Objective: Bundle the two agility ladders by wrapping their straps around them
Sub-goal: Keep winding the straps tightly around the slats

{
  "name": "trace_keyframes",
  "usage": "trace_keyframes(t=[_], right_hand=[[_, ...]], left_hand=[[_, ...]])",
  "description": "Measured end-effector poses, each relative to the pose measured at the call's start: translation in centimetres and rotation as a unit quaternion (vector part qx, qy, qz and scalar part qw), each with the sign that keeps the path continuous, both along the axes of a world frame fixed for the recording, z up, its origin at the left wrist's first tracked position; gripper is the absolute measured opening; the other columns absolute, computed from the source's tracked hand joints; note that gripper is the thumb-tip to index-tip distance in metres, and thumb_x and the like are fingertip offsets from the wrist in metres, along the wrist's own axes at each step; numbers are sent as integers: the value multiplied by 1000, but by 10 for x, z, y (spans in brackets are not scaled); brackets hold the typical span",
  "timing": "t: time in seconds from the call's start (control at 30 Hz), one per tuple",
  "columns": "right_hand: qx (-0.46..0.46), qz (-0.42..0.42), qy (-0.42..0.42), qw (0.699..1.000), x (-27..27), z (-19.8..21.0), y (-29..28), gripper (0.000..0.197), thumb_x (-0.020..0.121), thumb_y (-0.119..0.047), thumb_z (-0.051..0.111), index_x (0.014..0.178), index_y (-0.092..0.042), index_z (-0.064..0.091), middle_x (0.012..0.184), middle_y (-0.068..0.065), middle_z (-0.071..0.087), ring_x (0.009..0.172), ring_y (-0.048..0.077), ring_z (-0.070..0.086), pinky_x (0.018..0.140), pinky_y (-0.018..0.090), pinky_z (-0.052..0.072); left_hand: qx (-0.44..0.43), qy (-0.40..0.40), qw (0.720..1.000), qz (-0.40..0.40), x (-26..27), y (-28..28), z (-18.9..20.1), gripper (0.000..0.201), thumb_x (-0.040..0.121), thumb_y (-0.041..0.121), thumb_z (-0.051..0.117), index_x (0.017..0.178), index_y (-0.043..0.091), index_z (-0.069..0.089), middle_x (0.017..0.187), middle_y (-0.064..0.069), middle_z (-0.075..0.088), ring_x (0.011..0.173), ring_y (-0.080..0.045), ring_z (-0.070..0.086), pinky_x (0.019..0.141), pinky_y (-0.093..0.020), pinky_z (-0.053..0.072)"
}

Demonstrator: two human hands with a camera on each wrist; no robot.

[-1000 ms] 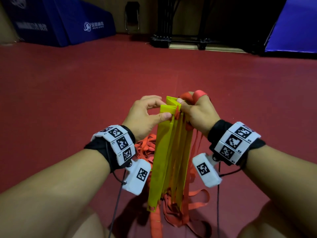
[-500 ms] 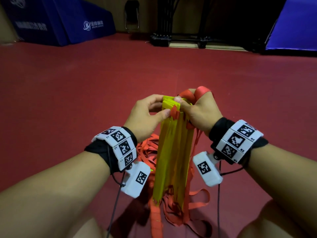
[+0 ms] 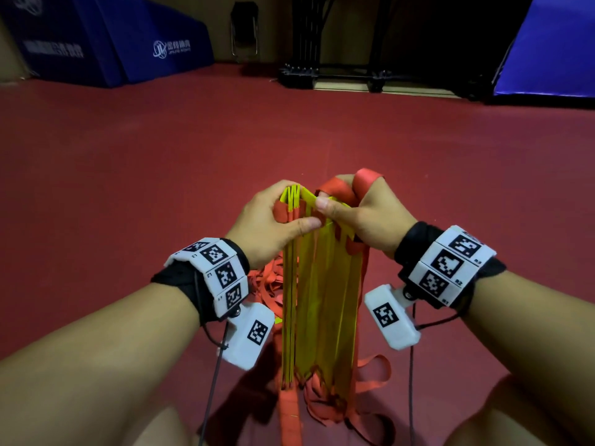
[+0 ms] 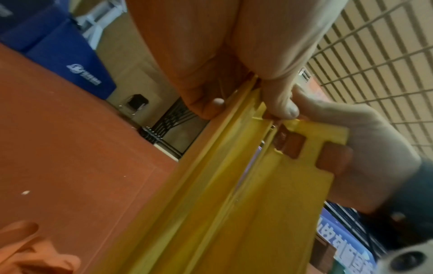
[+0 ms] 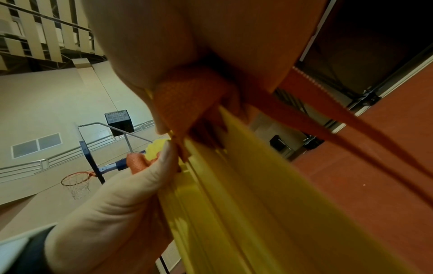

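Around you the red floor (image 3: 161, 175) spreads wide, with blue mats (image 3: 106, 43) against the far wall. The landmark is the stack of yellow rungs (image 3: 318, 291), upright between your forearms, its foot near the floor. Orange straps (image 3: 273, 284) lie piled left of the stack and trail below it. At the stack's top, your left hand (image 3: 267, 226) pinches several rungs together, thumb across the near face. Your right hand (image 3: 370, 220) grips the rungs on the stack's right side, a strap loop (image 3: 365, 178) over its fingers. You look to be squaring the rungs, so wrapping has not begun. Next, close the fanned right rungs flush against the left ones, then draw a free strap around the stack.
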State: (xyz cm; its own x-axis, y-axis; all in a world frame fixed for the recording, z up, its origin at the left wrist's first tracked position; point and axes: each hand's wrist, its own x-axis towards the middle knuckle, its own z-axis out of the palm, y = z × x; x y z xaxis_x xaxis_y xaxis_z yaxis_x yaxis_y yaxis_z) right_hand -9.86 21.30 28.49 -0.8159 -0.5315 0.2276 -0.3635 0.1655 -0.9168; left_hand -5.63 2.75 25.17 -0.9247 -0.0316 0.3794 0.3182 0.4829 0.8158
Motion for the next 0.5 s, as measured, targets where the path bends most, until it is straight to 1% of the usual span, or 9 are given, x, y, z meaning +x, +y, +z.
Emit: trace_keyframes(t=[0.07, 0.17, 0.23, 0.27, 0.3, 0.37, 0.4, 0.43, 0.5], right_hand=[[7, 15, -3, 1000, 1, 2, 2, 13, 95, -15, 68, 87, -6, 63, 52, -6, 57, 41, 17, 48, 39, 22, 40], [17, 39, -6, 999, 1, 1, 2, 10, 93, -16, 69, 88, -10, 63, 51, -8, 56, 40, 12, 49, 38, 22, 40], [14, 49, -3, 999, 0, 0, 2, 8, 92, -15, 71, 91, -10, 64, 56, -7, 59, 44, 12, 54, 38, 22, 42], [10, 57, -3, 998, -1, 0, 2, 8, 91, -13, 71, 93, -9, 65, 60, -5, 61, 48, 13, 56, 40, 23, 44], [5, 67, -3, 998, -2, -1, 3, 10, 89, -8, 72, 96, -8, 64, 64, -5, 64, 52, 11, 58, 43, 23, 46], [3, 83, -8, 997, -3, -3, 4, 23, 84, 5, 74, 100, -8, 63, 69, -8, 67, 58, 4, 61, 53, 20, 50], [5, 85, -7, 996, -4, -4, 4, 31, 80, 7, 77, 102, -10, 62, 75, -7, 68, 62, 3, 62, 58, 19, 51], [9, 82, -3, 997, -5, -6, 4, 39, 75, 6, 80, 105, -12, 61, 82, -3, 69, 67, 5, 63, 62, 21, 52], [3, 70, -2, 998, -10, -10, 4, 47, 71, 5, 80, 107, -15, 58, 95, 6, 64, 77, 11, 60, 69, 27, 53]], left_hand=[[15, -1, 1000, -2, -1, -3, -1, 34, 73, 32, 90, 100, 27, 68, 92, 6, 75, 86, -12, 70, 84, -38, 57], [30, -10, 999, -34, -1, -2, 0, 36, 73, 19, 90, 99, 27, 67, 89, 16, 73, 84, -1, 66, 81, -25, 52], [32, -25, 997, -60, -1, 0, -1, 42, 72, 16, 90, 105, 21, 65, 90, 14, 71, 85, 0, 65, 81, -20, 52], [26, -28, 997, -65, 0, 2, -1, 46, 70, 19, 91, 107, 18, 64, 91, 12, 70, 85, -3, 65, 82, -21, 52], [24, -29, 997, -63, -1, 2, -2, 51, 68, 26, 93, 109, 17, 64, 94, 9, 71, 88, -8, 66, 84, -25, 54], [26, -27, 998, -47, -2, 2, -5, 54, 65, 43, 91, 107, 24, 63, 98, 0, 74, 94, -25, 70, 89, -43, 57], [24, -25, 999, -40, -3, 0, -6, 51, 65, 48, 87, 105, 27, 63, 99, -4, 74, 95, -32, 70, 89, -51, 57], [18, -22, 999, -34, -4, 0, -6, 49, 64, 48, 83, 104, 28, 63, 98, -6, 74, 95, -34, 69, 87, -55, 56], [9, -15, 1000, -22, -5, -1, -7, 45, 65, 43, 78, 102, 23, 63, 95, -6, 74, 92, -32, 70, 84, -55, 55]])
